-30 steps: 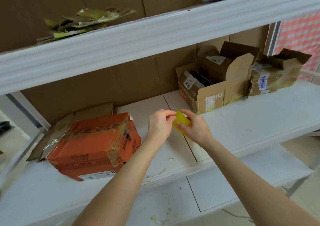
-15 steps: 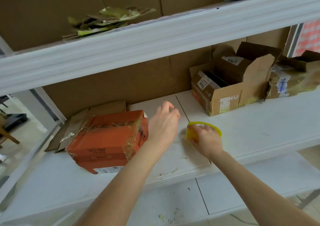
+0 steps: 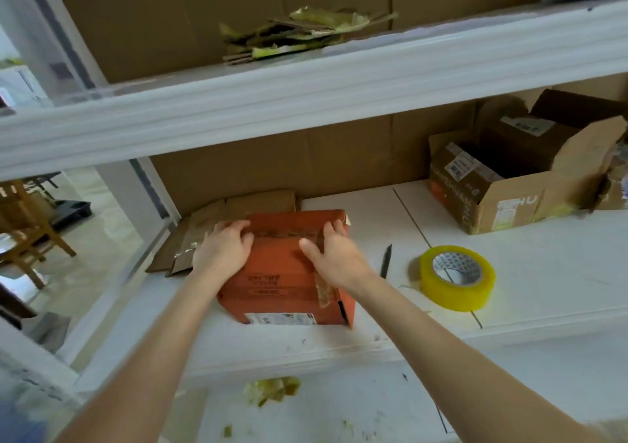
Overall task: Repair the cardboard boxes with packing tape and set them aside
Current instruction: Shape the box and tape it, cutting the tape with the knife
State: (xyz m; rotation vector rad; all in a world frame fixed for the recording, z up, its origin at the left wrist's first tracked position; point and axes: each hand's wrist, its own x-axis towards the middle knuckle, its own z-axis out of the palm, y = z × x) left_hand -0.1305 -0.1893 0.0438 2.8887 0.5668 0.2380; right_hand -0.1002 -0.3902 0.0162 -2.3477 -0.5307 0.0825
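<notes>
An orange cardboard box [image 3: 278, 279] with old tape across its top sits on the white shelf [image 3: 543, 283]. My left hand [image 3: 222, 250] holds its left top edge, fingers bent over the far side. My right hand [image 3: 334, 255] holds the right top edge the same way, thumb lying on the top face. A yellowish roll of packing tape [image 3: 457, 277] lies flat on the shelf to the right, apart from both hands. A black pen [image 3: 386, 261] lies between the box and the roll.
Flattened cardboard [image 3: 210, 228] lies behind and left of the orange box. An open brown box [image 3: 520, 177] holding smaller boxes stands at the back right. Tape scraps and cardboard strips [image 3: 299, 34] lie on the upper shelf; more scraps [image 3: 272, 388] on the lower board.
My right hand has put the tape roll down on the shelf. Both hands have moved left onto the orange box and taken hold of its top edges.
</notes>
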